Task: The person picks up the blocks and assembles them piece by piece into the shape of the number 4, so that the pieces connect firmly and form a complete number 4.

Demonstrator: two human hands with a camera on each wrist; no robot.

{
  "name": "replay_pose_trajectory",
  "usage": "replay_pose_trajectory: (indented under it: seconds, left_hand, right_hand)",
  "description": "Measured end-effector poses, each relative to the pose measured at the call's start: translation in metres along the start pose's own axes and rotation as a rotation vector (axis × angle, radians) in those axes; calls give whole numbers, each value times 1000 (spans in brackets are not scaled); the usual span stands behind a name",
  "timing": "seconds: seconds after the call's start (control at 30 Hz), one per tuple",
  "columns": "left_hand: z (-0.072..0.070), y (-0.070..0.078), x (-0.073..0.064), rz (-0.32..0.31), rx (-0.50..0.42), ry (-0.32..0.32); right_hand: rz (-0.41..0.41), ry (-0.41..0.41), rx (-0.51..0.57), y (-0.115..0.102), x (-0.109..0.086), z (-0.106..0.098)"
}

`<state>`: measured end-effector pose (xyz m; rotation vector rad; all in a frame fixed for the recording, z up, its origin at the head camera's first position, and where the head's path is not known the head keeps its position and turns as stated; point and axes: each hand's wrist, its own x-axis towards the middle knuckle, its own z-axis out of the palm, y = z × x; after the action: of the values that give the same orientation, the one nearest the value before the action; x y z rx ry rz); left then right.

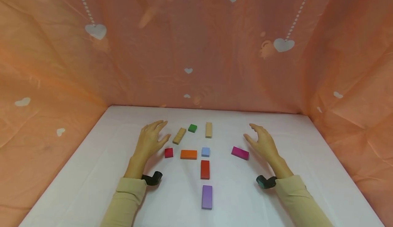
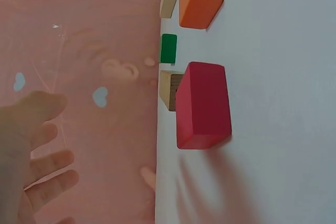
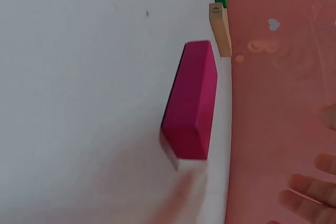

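Note:
My left hand (image 1: 150,140) hovers over the left of the white table, fingers relaxed and apart, holding nothing. Nearest to it are a crimson block (image 1: 169,152) and a plain wooden block (image 1: 179,136); the crimson one looms large in the left wrist view. On the other side my right hand (image 1: 263,144) is also empty, its fingers loosely spread above and beyond a magenta block (image 1: 240,153). Between the hands lie an orange block (image 1: 188,154), a light blue block (image 1: 205,152), a red block (image 1: 205,169) and a green block (image 1: 192,128).
A second wooden block (image 1: 208,130) lies toward the back, and a purple block (image 1: 207,197) near the front. Orange sheeting with pale hearts (image 1: 196,49) walls the white table (image 1: 239,203) at the back and both sides. Black wrist cameras (image 1: 152,178) jut inward from the sleeves.

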<state>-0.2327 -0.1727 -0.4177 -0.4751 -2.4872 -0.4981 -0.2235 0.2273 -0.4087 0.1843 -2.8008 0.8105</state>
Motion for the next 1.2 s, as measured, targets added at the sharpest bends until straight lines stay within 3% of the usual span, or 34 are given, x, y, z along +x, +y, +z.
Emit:
replay_pose_trajectory:
  seconds: [0.13, 0.33, 0.47, 0.67, 0.9, 1.03, 1.2]
  left_hand:
    - [1, 0, -1, 1, -40, -25]
    - [6, 1, -3, -49, -80, -91]
    - [13, 2, -2, -39, -94, -120]
    - [21, 2, 1, -39, -127, -139]
    - [30, 0, 5, -36, -196, -146]
    - [34, -1, 7, -77, -229, -192]
    - [36, -1, 10, -183, -270, -283]
  right_hand:
    - [-27, 7, 44, -4, 3, 9]
    - [-41, -8, 115, -14, 8, 22]
    - [-55, -2, 153, -19, 12, 30]
    - [-97, 10, 193, -26, 17, 41]
    - [-94, -9, 220, -37, 23, 53]
    - [-90, -43, 235, -43, 27, 61]
    - [-100, -86, 279, -50, 35, 71]
